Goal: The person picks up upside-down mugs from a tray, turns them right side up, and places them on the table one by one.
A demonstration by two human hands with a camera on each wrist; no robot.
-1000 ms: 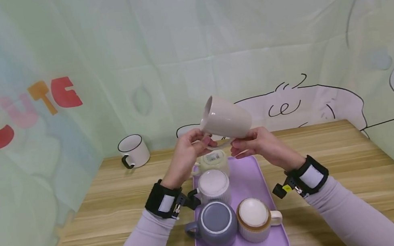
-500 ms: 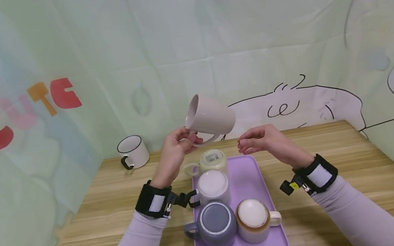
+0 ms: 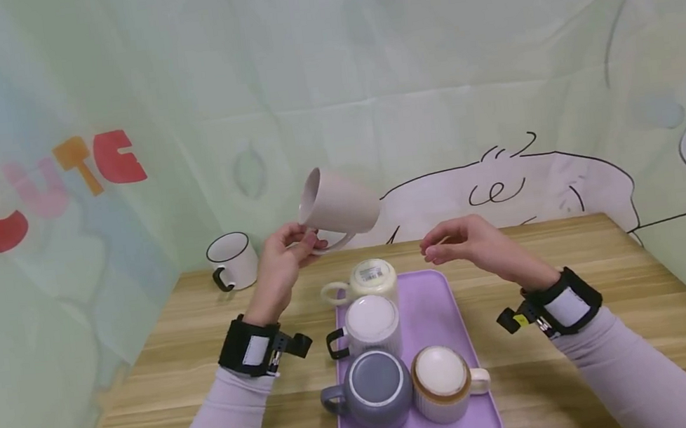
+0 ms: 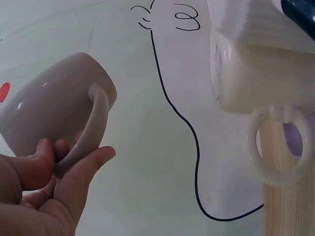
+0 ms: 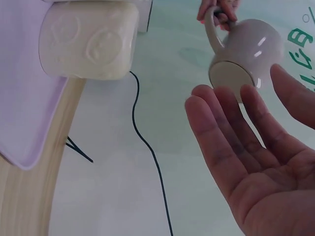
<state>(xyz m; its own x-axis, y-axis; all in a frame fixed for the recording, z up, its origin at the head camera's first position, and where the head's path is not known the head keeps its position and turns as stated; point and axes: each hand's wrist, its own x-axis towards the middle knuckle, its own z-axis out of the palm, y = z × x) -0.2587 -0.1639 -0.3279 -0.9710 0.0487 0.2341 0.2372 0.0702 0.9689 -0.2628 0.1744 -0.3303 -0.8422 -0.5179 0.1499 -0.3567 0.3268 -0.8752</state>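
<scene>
My left hand point(image 3: 277, 264) pinches a plain pale grey mug point(image 3: 342, 203) by its handle, near the rim end. The mug hangs in the air, tipped on its side with its mouth to the upper left and its handle below. In the left wrist view, thumb and fingers close round the handle point(image 4: 93, 132). My right hand point(image 3: 470, 245) is held above the table to the right, apart from the mug, fingers relaxed and holding nothing. In the right wrist view its palm point(image 5: 270, 191) shows, with the mug's base point(image 5: 231, 78) beyond the fingertips.
On the wooden table point(image 3: 185, 387), a purple tray point(image 3: 427, 310) bears upside-down mugs: a cream one point(image 3: 373, 277), a white one with a black handle point(image 3: 371, 320), a blue-grey one point(image 3: 377, 390) and a brown-banded one point(image 3: 441, 383). A white black-rimmed mug point(image 3: 234, 262) stands upright at the back left.
My right hand has let go of the grey mug and drawn back to the right. My left hand has carried the mug leftward, still tipped.
</scene>
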